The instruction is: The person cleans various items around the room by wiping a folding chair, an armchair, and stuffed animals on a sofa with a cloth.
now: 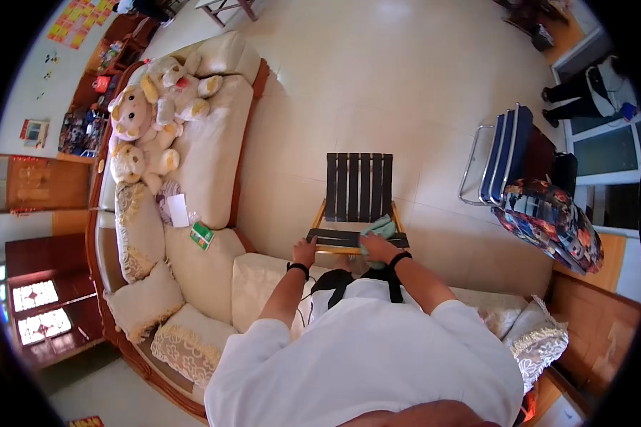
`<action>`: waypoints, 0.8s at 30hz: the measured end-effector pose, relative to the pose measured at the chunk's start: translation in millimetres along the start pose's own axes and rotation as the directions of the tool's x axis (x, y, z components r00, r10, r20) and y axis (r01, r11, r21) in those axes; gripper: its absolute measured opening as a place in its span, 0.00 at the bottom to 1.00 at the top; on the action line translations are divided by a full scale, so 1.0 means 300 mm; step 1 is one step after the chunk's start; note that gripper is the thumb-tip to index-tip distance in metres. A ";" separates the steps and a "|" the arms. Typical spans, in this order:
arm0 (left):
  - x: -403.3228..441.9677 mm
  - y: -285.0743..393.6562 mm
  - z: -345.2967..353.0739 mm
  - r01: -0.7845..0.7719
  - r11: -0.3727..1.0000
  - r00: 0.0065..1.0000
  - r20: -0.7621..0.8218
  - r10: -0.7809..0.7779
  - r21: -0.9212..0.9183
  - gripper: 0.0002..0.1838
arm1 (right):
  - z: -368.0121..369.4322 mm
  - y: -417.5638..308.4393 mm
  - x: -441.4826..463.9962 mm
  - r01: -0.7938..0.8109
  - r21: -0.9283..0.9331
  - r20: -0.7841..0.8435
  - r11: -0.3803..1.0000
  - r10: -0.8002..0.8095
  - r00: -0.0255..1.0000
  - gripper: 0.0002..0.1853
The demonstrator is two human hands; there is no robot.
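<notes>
A small folding chair with black straps (359, 186) and a yellowish wooden frame stands on the tiled floor in front of me. My left hand (305, 250) is closed round the left end of the chair's near black top strap. At the right part of that strap, my right hand (379, 248) holds a grey-green cloth (383, 228) against it. Part of the cloth hangs over the strap's far side. Both wrists carry black bands.
A cream sofa (210, 149) with plush toys (132, 114) and cushions curves along the left and behind me. Blue folding chairs (506, 156) and a patterned cloth bundle (548, 220) stand at the right. A person (595, 91) is at the far right.
</notes>
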State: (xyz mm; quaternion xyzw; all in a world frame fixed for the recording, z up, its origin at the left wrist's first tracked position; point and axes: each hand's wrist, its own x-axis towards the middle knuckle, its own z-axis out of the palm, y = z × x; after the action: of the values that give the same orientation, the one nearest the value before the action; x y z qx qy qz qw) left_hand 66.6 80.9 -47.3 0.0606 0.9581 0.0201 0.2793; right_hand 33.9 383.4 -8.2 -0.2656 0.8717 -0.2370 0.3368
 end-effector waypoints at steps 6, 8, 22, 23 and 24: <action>0.002 0.207 0.018 -0.186 0.983 0.967 -0.175 0.184 0.005 0.22 | 0.011 -0.136 0.128 0.158 0.153 0.006 0.975 -0.161 0.987 0.34; -0.015 0.341 -0.023 -0.146 0.988 0.989 0.023 0.147 -0.042 0.24 | 0.005 -0.100 0.080 0.081 0.013 0.055 0.997 -0.082 0.995 0.34; 0.146 0.704 -0.039 -0.403 0.913 0.880 0.250 0.404 -0.060 0.28 | 0.075 0.514 -0.271 -0.324 0.753 0.144 0.573 0.338 0.930 0.29; 0.176 0.718 -0.052 -0.407 0.911 0.881 0.236 0.409 -0.058 0.28 | 0.070 0.543 -0.251 -0.319 0.748 0.132 0.582 0.341 0.931 0.29; 0.161 0.723 -0.080 -0.421 0.907 0.863 0.304 0.404 -0.011 0.29 | 0.062 0.514 -0.235 -0.348 0.732 0.140 0.586 0.371 0.918 0.30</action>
State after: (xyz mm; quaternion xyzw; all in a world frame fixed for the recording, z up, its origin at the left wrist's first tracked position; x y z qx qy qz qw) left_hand 36.1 302.2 -37.3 0.2741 0.8696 0.0430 0.4085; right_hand 44.8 538.1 -79.3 0.0802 0.7378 -0.5022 0.4439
